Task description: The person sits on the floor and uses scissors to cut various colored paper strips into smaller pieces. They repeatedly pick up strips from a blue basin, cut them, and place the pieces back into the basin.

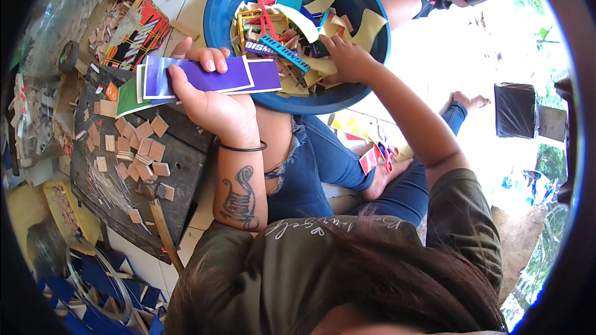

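Cards [202, 75] are lying fanned, clasped in my left grip [214, 108], near basin [218, 12]. Right grip [347, 61] is sitting among scraps [370, 28] inside; cannot tell if pinching any. Seemingly I'm picking through; next move likely needing single-piece pinch.

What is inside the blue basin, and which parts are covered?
The blue basin holds a heap, with cream pieces, a red strip and a blue lettered strip on show. Hidden: the bottom, under the heap, and whatever the right hand covers.
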`<state>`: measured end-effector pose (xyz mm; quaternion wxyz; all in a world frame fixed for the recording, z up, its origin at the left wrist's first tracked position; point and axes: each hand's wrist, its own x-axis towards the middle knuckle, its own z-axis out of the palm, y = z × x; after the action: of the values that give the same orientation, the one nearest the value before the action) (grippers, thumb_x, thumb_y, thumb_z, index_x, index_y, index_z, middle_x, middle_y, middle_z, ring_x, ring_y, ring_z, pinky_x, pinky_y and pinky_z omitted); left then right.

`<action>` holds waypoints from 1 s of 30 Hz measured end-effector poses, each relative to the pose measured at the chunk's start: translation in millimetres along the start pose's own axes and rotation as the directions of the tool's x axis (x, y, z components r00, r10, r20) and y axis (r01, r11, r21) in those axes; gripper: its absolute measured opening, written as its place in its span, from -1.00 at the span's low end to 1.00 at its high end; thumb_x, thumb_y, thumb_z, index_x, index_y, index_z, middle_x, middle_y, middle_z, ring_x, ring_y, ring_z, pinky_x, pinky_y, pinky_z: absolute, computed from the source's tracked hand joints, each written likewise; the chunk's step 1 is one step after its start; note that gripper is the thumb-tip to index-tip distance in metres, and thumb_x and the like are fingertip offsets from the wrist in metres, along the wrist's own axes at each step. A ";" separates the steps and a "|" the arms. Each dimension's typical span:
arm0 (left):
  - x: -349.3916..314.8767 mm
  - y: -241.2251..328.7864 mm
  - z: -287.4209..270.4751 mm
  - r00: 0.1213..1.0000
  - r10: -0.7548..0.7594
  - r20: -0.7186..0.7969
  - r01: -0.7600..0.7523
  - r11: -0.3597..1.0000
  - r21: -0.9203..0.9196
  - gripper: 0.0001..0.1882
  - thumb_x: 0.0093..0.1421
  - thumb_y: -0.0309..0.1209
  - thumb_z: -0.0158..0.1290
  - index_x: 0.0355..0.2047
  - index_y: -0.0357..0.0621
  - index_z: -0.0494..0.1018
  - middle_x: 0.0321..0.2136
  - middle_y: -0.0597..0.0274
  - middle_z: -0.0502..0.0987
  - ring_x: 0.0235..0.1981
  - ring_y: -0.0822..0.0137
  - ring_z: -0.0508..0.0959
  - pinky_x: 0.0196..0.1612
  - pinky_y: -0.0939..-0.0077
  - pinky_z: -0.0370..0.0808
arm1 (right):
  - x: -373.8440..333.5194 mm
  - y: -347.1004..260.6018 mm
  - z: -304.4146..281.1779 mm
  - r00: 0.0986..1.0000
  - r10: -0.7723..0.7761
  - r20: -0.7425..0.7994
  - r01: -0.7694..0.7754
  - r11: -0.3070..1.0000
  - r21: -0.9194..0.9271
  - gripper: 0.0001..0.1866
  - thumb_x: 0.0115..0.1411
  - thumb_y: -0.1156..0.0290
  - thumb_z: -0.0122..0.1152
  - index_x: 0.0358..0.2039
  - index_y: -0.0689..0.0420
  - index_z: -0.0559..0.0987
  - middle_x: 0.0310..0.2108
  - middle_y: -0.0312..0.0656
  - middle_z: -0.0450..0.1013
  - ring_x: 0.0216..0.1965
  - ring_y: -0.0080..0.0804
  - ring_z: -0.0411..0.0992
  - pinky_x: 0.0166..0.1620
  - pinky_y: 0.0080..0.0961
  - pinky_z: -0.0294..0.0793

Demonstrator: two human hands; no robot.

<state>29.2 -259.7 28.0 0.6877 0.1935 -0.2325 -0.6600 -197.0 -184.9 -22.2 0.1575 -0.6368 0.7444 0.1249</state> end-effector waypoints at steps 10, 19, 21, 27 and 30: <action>9.6 -6.1 -12.2 0.995 0.009 -0.104 -0.004 0.999 0.048 -0.64 0.27 -0.17 -0.35 -0.20 -0.22 0.26 -0.64 0.37 0.22 -0.59 0.49 0.19 -0.28 0.47 0.25 | 24.4 62.8 -52.5 0.849 0.120 -0.515 -0.001 0.974 0.225 -0.53 -0.14 0.24 0.25 -0.15 0.02 0.45 -0.25 -0.07 0.42 -0.20 -0.12 0.39 -0.12 -0.34 0.37; 12.2 -7.5 -17.3 0.989 -0.052 -0.136 0.057 0.998 0.033 -0.66 0.26 -0.18 -0.36 -0.25 -0.18 0.28 -0.65 0.37 0.22 -0.61 0.52 0.17 -0.44 0.58 0.18 | 9.7 -3.0 -4.1 0.996 -0.080 -0.036 0.067 0.958 -0.278 -0.34 -0.24 0.24 0.34 -0.04 0.00 0.36 -0.09 -0.14 0.27 -0.04 -0.18 0.29 -0.04 -0.25 0.30; 12.0 -7.3 -17.5 0.990 -0.035 -0.139 0.039 0.999 0.024 -0.66 0.26 -0.18 -0.37 -0.25 -0.18 0.28 -0.65 0.37 0.22 -0.62 0.52 0.16 -0.44 0.58 0.18 | 21.2 -1.6 -5.2 0.998 0.058 -0.012 -0.059 0.985 -0.163 -0.44 -0.22 0.30 0.31 -0.11 0.00 0.41 -0.13 -0.17 0.30 -0.06 -0.21 0.29 -0.05 -0.30 0.32; 12.7 -7.5 -16.1 0.988 -0.021 -0.154 0.025 0.999 0.024 -0.66 0.27 -0.17 -0.36 -0.26 -0.17 0.27 -0.64 0.38 0.23 -0.63 0.53 0.17 -0.44 0.57 0.19 | 14.0 -0.4 -22.7 0.941 -0.129 -0.314 0.167 0.981 0.100 -0.30 -0.23 0.15 0.32 0.00 -0.02 0.34 -0.03 -0.09 0.24 0.03 -0.15 0.23 0.03 -0.17 0.22; 12.9 -8.7 -16.2 0.986 -0.035 -0.162 0.036 0.999 0.004 -0.66 0.26 -0.16 -0.36 -0.25 -0.17 0.27 -0.64 0.39 0.23 -0.63 0.53 0.18 -0.44 0.57 0.19 | 14.7 -43.8 -4.4 0.921 -0.196 -0.338 0.238 0.967 0.088 -0.24 -0.18 0.01 0.29 0.02 0.05 0.28 -0.02 -0.04 0.21 0.00 -0.12 0.26 -0.01 -0.19 0.28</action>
<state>31.7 -273.6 10.6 0.6916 0.2527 -0.1748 -0.6536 -156.2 -206.8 -23.3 0.0852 -0.7159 0.6913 -0.0481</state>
